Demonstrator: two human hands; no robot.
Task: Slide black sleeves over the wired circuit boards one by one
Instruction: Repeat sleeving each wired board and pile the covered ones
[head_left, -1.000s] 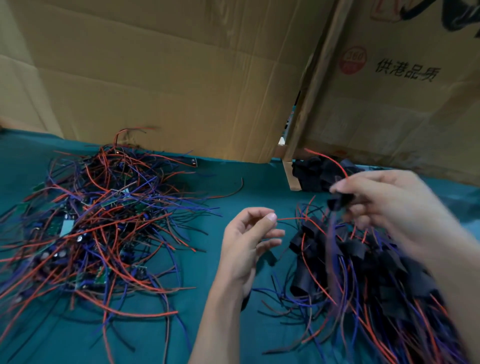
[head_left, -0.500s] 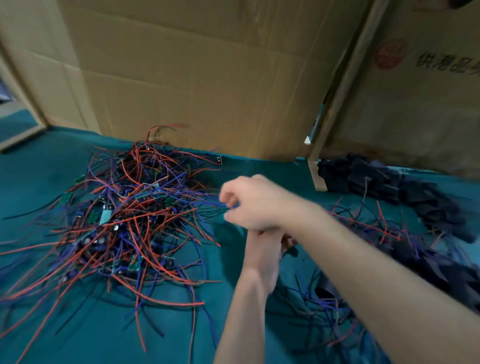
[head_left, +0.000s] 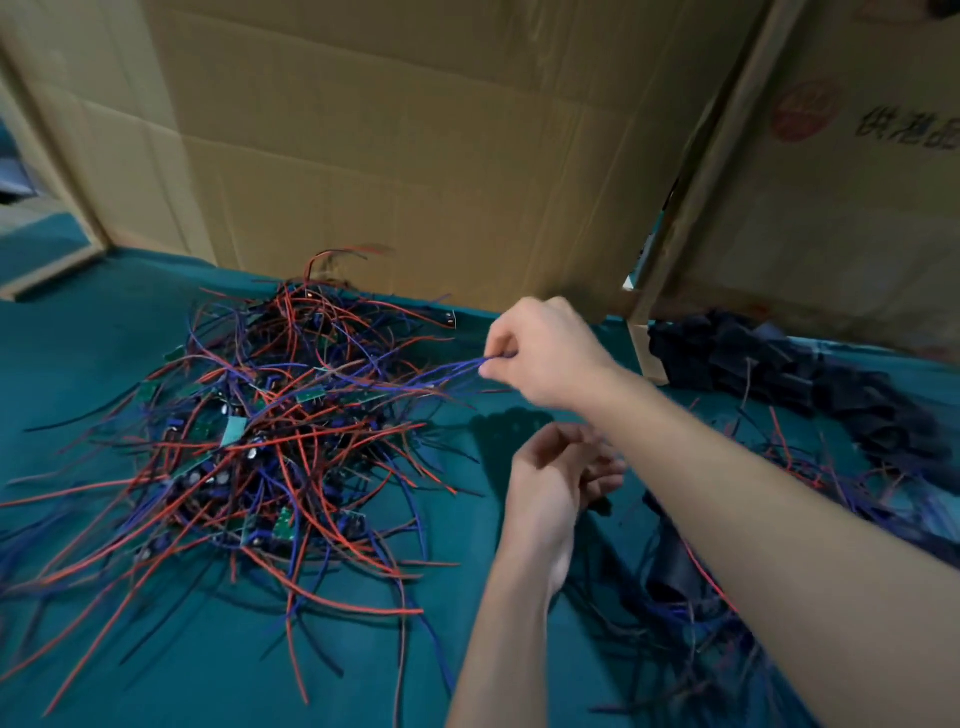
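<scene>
Wires are running from the right hand (head_left: 545, 353) back into the tangle: a blue wire (head_left: 447, 370) is being pinched between thumb and curled fingers at the hand's left edge, and it is stretching leftward and slightly down into the pile of wired circuit boards (head_left: 260, 431). That pile is lying on the teal table (head_left: 104, 649) to the left of both hands, a heap of red and blue leads with small green boards showing through in places. The right grip is closing tightly on the wire, knuckles up, with the forearm crossing in from the lower right. Just below it, the left hand (head_left: 550, 483) is hanging above the table with its fingers loosely curled toward the palm; something small and dark is showing at its right edge, but whether the fingers are holding it is not clear, so I cannot tell the state of that grip. Black sleeves (head_left: 779, 364) are lying in a heap on the table at the far right, well apart from the pinched wire, against the base of the cardboard. Nearer and lower right, another bundle of wires (head_left: 701, 613) mixed with dark pieces is lying blurred beneath the right forearm. Cardboard panels (head_left: 415, 156) are standing upright behind the table.
</scene>
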